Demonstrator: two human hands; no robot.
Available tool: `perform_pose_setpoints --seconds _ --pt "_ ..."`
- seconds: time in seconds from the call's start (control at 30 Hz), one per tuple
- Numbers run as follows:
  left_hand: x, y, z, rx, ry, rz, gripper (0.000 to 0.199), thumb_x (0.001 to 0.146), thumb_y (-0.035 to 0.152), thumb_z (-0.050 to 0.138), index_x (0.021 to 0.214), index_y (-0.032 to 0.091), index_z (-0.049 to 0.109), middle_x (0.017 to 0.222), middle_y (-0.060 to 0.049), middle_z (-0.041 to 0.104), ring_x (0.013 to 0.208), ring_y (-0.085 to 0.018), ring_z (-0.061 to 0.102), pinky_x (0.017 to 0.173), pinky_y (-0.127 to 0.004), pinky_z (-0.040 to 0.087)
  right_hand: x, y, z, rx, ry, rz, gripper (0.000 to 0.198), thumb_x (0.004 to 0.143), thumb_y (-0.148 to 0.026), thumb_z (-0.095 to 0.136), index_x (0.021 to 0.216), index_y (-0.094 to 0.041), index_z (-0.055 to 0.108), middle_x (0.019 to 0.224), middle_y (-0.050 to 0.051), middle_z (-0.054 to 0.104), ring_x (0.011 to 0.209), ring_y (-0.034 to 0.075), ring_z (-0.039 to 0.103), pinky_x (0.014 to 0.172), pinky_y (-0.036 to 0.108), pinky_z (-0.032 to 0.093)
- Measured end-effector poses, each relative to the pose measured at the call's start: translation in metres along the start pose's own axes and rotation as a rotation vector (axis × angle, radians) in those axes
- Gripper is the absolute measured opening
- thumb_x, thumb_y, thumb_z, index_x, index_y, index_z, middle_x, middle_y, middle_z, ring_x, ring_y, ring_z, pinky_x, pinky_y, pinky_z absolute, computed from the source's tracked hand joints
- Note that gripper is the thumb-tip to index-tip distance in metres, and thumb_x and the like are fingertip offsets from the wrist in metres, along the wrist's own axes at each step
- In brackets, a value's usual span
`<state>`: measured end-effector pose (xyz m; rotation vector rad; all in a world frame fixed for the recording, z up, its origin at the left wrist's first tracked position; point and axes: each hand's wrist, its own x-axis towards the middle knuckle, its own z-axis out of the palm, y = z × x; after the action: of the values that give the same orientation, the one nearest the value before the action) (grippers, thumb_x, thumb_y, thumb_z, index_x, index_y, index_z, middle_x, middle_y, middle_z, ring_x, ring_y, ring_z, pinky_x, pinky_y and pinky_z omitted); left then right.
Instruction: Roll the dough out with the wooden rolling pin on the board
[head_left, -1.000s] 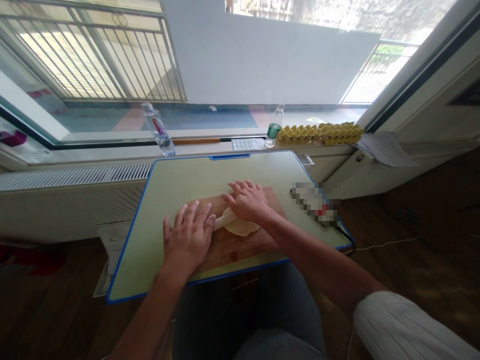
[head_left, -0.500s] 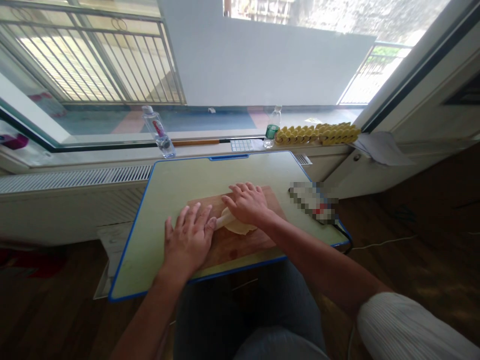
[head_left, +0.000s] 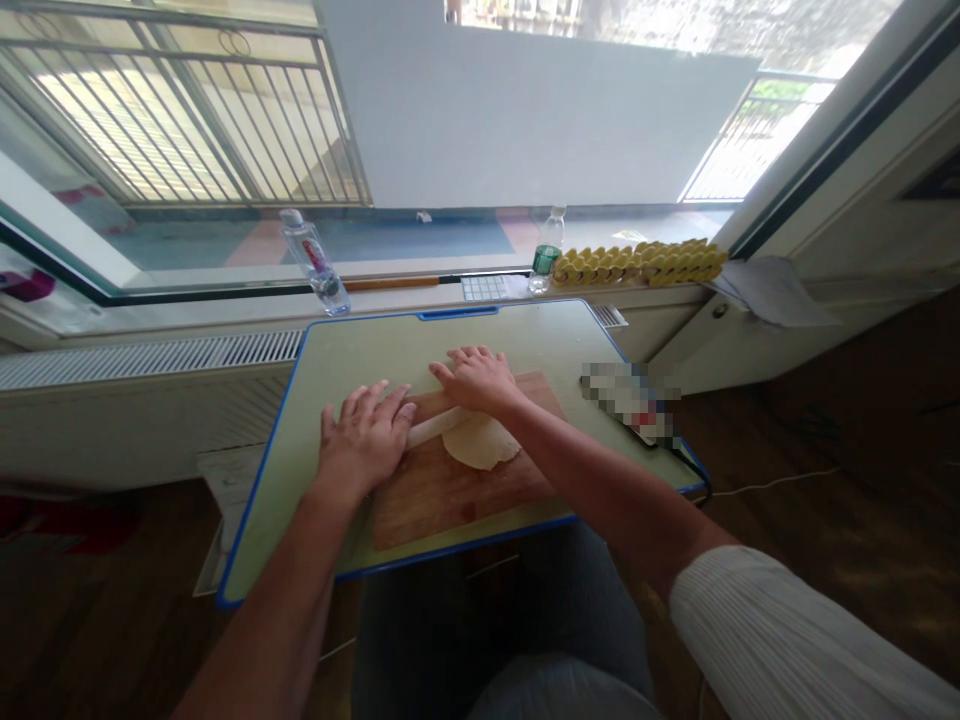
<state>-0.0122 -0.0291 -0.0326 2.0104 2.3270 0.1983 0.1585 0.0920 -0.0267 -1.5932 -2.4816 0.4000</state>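
A light-coloured rolling pin (head_left: 430, 429) lies across the far edge of a flat, roundish sheet of dough (head_left: 478, 446). Under both is a wooden board (head_left: 427, 502). My left hand (head_left: 366, 432) rests palm down over the pin's left end, its fingers stretched out and apart. Over the pin's right end lies my right hand (head_left: 480, 382), also flat with fingers spread forward, hiding that end. Both palms press from above, and neither hand wraps round the pin. The dough's near edge looks uneven.
The board lies on a small pale table (head_left: 375, 350) with a blue rim. A blurred-out object (head_left: 630, 405) with a black cord is at its right. Beyond, the windowsill bears two plastic bottles (head_left: 319, 265) (head_left: 547, 250), yellow trays (head_left: 637, 263) and papers (head_left: 772, 292).
Both hands have moved forward, away from me, with the rolling pin. More of the dough and of the board's near left part now shows.
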Motion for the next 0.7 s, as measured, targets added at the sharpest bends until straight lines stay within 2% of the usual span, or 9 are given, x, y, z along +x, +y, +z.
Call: perform_pose_setpoints --seconds 0.33,0.43,0.7 --pt "-0.054 0.023 0.002 0.039 0.078 0.066 0.058 0.109 0.051 0.025 0.154 0.032 0.057 0.166 -0.009 0.049 0.154 -0.033 0.04 0.126 -0.067 0.025 -0.057 0.004 -0.001 -0.047 0.118 -0.026 0.063 0.107 -0.068 0.032 0.145 -0.028 0.061 0.153 0.007 0.061 0.143 0.033 0.046 0.119 0.053 0.035" --pt "-0.047 0.02 0.002 0.036 0.069 0.052 0.058 0.109 0.05 0.025 0.153 0.032 0.057 0.165 -0.009 0.05 0.154 -0.032 0.04 0.126 -0.068 0.024 -0.048 0.002 0.0 -0.032 0.097 -0.016 0.065 0.106 -0.069 0.03 0.147 -0.028 0.06 0.154 0.008 0.06 0.142 0.033 0.047 0.118 0.054 0.036" --pt "-0.002 0.001 0.0 0.004 0.01 -0.02 0.058 0.108 0.051 0.028 0.153 0.031 0.057 0.166 -0.011 0.048 0.154 -0.032 0.04 0.126 -0.067 0.025 0.001 -0.002 0.005 0.031 0.052 -0.002 0.076 0.103 -0.075 0.03 0.147 -0.021 0.06 0.154 0.015 0.059 0.143 0.037 0.047 0.117 0.061 0.035"
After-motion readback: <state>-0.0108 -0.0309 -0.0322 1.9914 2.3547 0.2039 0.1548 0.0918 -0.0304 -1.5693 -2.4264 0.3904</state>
